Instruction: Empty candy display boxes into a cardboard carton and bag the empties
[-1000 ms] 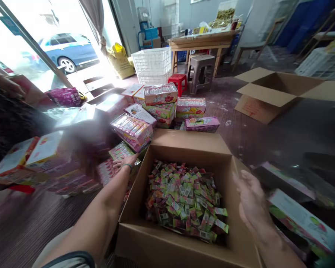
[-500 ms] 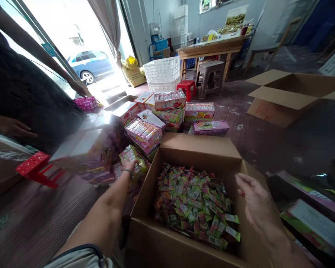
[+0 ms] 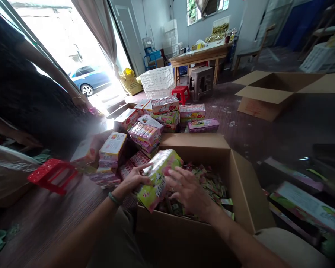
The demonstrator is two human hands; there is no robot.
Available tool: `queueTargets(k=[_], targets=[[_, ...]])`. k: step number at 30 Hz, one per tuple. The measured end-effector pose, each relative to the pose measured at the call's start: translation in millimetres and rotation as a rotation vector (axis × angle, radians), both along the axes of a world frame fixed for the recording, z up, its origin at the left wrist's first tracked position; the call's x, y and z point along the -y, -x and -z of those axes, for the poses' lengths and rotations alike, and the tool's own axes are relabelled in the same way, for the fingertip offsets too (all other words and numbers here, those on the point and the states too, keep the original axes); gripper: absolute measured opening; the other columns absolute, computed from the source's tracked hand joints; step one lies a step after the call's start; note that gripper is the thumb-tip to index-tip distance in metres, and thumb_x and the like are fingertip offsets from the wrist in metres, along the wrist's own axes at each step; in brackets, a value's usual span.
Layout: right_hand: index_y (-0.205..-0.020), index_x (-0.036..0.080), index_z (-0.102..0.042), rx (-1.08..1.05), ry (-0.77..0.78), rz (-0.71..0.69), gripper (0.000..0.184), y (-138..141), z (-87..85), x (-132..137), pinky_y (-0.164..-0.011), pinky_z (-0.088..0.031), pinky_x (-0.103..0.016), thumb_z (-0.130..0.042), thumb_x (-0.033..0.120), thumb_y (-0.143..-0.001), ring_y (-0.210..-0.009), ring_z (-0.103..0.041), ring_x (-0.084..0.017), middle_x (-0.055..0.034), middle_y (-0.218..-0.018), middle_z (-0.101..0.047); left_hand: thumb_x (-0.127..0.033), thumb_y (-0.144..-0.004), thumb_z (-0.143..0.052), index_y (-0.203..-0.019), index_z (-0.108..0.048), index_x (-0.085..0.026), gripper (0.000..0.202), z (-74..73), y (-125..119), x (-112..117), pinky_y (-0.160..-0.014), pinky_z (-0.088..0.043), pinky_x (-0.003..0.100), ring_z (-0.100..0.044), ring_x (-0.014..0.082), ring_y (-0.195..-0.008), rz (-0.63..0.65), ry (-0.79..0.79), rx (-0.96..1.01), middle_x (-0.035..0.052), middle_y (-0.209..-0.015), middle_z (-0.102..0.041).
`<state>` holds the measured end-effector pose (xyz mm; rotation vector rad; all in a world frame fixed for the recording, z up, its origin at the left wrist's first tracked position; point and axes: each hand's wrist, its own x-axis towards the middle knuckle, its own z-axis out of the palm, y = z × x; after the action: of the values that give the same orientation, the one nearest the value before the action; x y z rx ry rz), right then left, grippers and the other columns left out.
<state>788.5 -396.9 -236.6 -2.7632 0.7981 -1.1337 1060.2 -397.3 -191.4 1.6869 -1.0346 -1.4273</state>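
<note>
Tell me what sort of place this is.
Probably a small packing room or storeroom for packaged snacks: fruit-printed retail cartons are piled on the floor, an open cardboard box holds loose sachets, and white plastic crates stand stacked by the doorway.

Bright daylight glares through the doorway (image 3: 64,48) at upper left, bleaching it white and spreading haze, while the floor (image 3: 30,219) lies dim. Edges bend with wide-angle distortion; the left hand (image 3: 131,179) and right hand (image 3: 188,190) look softly blurred.
</note>
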Motion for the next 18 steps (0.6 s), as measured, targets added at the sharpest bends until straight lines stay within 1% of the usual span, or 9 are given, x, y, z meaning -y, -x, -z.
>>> queueTargets(k=[1, 3, 4, 6, 10, 12, 14, 16, 18], targets=[[-0.133, 0.019, -0.061, -0.058, 0.010, -0.025, 0.040, -2.0, -0.6, -4.5, -0.114, -0.039, -0.046, -0.067, 0.030, -0.096, -0.133, -0.051, -0.031, -0.0117, -0.135, -0.065, -0.007, -0.050, -0.077, -0.142, -0.063, -0.015, 0.093, 0.3, 14.5, -1.8, -0.053, -0.045, 0.025, -0.061, 0.0168, -0.058, 0.094, -0.009, -0.004, -0.0001, -0.072, -0.072], [-0.106, 0.018, -0.069, -0.150, -0.017, -0.038, 0.020, 0.1, -0.8, -8.9, -0.107, -0.041, -0.044, -0.072, 0.032, -0.092, -0.112, -0.059, -0.028, -0.0087, -0.111, -0.070, -0.005, -0.049, -0.079, -0.140, -0.065, -0.015, 0.093, 6.5, 38.0, -0.1, -0.050, -0.041, 0.023, -0.057, 0.0145, -0.055, 0.241, -0.023, -0.018, -0.0018, -0.068, -0.070], [-0.094, 0.018, -0.067, -0.194, -0.048, -0.035, 0.014, 3.5, -0.3, -9.1, -0.102, -0.042, -0.042, -0.073, 0.031, -0.091, -0.102, -0.061, -0.026, -0.0067, -0.101, -0.070, -0.004, -0.047, -0.079, -0.139, -0.066, -0.015, 0.094, 11.7, 46.5, 2.6, -0.050, -0.041, 0.022, -0.056, 0.0137, -0.055, 0.284, -0.031, -0.029, -0.0021, -0.069, -0.070], [-0.080, 0.019, -0.062, -0.253, -0.102, -0.036, 0.015, 12.6, 1.5, -7.0, -0.092, -0.041, -0.039, -0.072, 0.024, -0.091, -0.087, -0.059, -0.022, -0.0032, -0.088, -0.067, -0.002, -0.044, -0.080, -0.136, -0.069, -0.016, 0.094, 24.2, 57.3, 9.9, -0.052, -0.044, 0.022, -0.057, 0.0134, -0.057, 0.318, -0.063, -0.084, -0.0014, -0.075, -0.073], [-0.073, 0.019, -0.055, -0.223, -0.160, -0.063, 0.024, 29.2, 1.3, 0.4, -0.076, -0.034, -0.035, -0.059, 0.018, -0.097, -0.068, -0.051, -0.017, 0.0001, -0.074, -0.061, -0.003, -0.043, -0.076, -0.126, -0.076, -0.018, 0.084, 46.6, 63.9, 26.6, -0.057, -0.051, 0.025, -0.065, 0.0186, -0.065, 0.294, -0.177, -0.277, 0.0029, -0.081, -0.076], [-0.072, 0.019, -0.052, -0.152, -0.173, -0.058, 0.028, 34.7, -4.2, 3.1, -0.074, -0.031, -0.034, -0.052, 0.017, -0.100, -0.066, -0.048, -0.016, 0.0003, -0.072, -0.059, -0.005, -0.046, -0.074, -0.119, -0.079, -0.019, 0.075, 54.6, 65.3, 36.0, -0.058, -0.052, 0.025, -0.068, 0.0196, -0.066, 0.302, -0.234, -0.360, 0.0055, -0.084, -0.078], [-0.072, 0.019, -0.051, -0.054, -0.206, -0.040, 0.030, 39.3, -12.6, 5.2, -0.073, -0.031, -0.033, -0.047, 0.019, -0.102, -0.066, -0.047, -0.016, 0.0005, -0.072, -0.058, -0.008, -0.048, -0.074, -0.114, -0.080, -0.018, 0.067, 61.8, 67.3, 44.4, -0.058, -0.052, 0.025, -0.069, 0.0192, -0.065, 0.341, -0.298, -0.425, 0.0077, -0.088, -0.079], [-0.071, 0.020, -0.051, 0.071, -0.273, -0.010, 0.032, 44.6, -21.2, 7.7, -0.071, -0.032, -0.031, -0.047, 0.023, -0.104, -0.066, -0.047, -0.015, 0.0013, -0.069, -0.056, -0.013, -0.051, -0.077, -0.110, -0.080, -0.017, 0.058, 69.6, 69.3, 48.4, -0.059, -0.054, 0.028, -0.070, 0.0210, -0.066, 0.361, -0.323, -0.468, 0.0102, -0.091, -0.079], [-0.068, 0.021, -0.049, 0.230, -0.419, 0.061, 0.037, 51.5, -28.3, 11.8, -0.066, -0.033, -0.029, -0.048, 0.031, -0.104, -0.064, -0.046, -0.015, 0.0023, -0.065, -0.052, -0.020, -0.057, -0.082, -0.107, -0.080, -0.016, 0.050, 77.9, 69.4, 45.5, -0.057, -0.055, 0.033, -0.071, 0.0246, -0.067, 0.316, -0.262, -0.468, 0.0118, -0.088, -0.078]])
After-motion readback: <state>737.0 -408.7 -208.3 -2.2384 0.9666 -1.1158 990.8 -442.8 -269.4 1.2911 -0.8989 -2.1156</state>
